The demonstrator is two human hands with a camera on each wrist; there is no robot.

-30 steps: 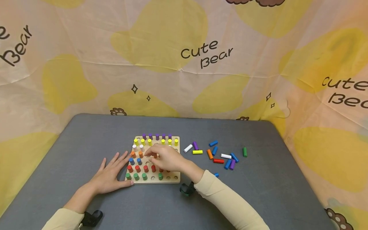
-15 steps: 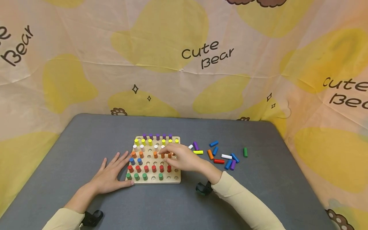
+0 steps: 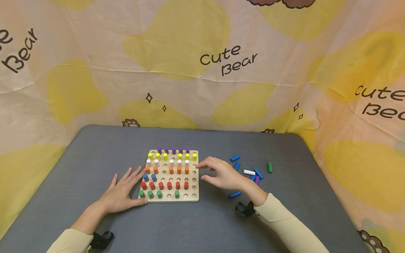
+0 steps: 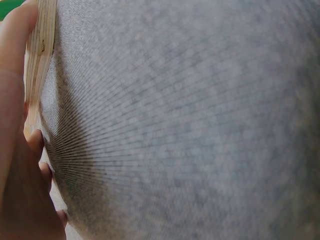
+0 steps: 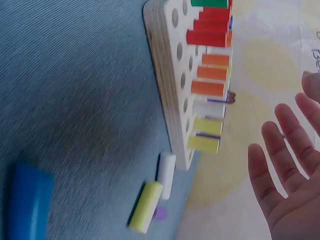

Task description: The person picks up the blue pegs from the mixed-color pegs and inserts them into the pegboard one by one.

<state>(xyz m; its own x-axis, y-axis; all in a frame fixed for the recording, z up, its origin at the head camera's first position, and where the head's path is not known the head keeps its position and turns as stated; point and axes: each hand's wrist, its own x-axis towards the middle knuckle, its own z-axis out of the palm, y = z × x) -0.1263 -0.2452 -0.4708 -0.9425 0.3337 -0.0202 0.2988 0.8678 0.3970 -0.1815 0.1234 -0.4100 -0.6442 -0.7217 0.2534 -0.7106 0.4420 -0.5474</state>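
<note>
Peg board (image 3: pixel 190 191): it lies flat on the gray desk (image 3: pixel 177 228), a little left of the middle and well in front of the desk's back edge.
Left hand (image 3: pixel 121 195): its grip is spread out flat. The thumb touches the board's front left corner, right by a green peg. The other fingers point at the board's left edge.
Right hand (image 3: pixel 226 174): its grip is loose, with a gap between thumb and pointer finger and just air there. The pointer tip is at the board's right edge; I can't tell if it touches. The thumb is just right of that edge.
Purple pegs (image 3: pixel 173 150): five stand along the board's back edge.
Yellow pegs (image 3: pixel 165 156): six stand in the next row.
White pegs (image 3: pixel 172 162) and orange pegs (image 3: pixel 171 170): five of each; the last ones stand near the right pointer tip.
Blue pegs (image 3: pixel 154 177): two, close to the board's left edge, near the left fingertips.
Red pegs (image 3: pixel 161 185): six in a row.
Green pegs (image 3: pixel 159 194): four along the front edge.
Loose pegs (image 3: pixel 249 172): they lie between the board and the desk's right edge, some partly behind the right hand. A loose white peg (image 5: pixel 166 175) and a loose yellow peg (image 5: pixel 146 207) lie near the board's back right corner.
</note>
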